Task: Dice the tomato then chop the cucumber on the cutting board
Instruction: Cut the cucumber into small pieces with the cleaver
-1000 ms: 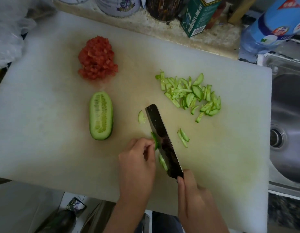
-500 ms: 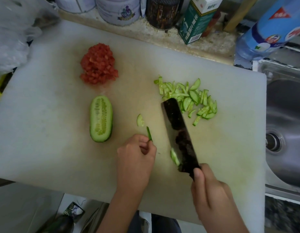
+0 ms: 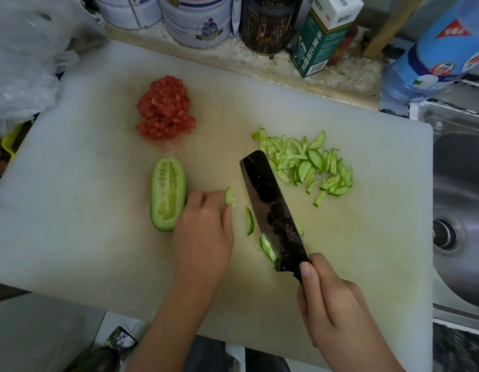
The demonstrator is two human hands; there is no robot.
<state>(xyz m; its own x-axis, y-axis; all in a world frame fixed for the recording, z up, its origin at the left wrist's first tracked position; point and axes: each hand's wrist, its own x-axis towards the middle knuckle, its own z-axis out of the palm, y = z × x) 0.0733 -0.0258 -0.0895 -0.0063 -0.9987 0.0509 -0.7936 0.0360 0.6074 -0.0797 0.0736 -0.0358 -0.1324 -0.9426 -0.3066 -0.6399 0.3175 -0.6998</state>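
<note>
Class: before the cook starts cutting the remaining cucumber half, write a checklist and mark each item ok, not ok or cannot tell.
1. Tomato done: ok, diced tomato sits piled.
2. Stability: not ok, cucumber half lies cut face up.
3. Grip: ok, right hand holds knife.
4. Safety: ok, left hand is apart from the blade.
5. Blade clean: not ok, a slice clings to it.
6. Edge sharp: cannot tell.

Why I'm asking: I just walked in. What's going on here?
A person is chopping cucumber on a white cutting board. The right hand grips a dark cleaver. The left hand rests between an uncut cucumber half and a small cut piece. Diced tomato and cucumber slices lie in piles farther back.
</note>
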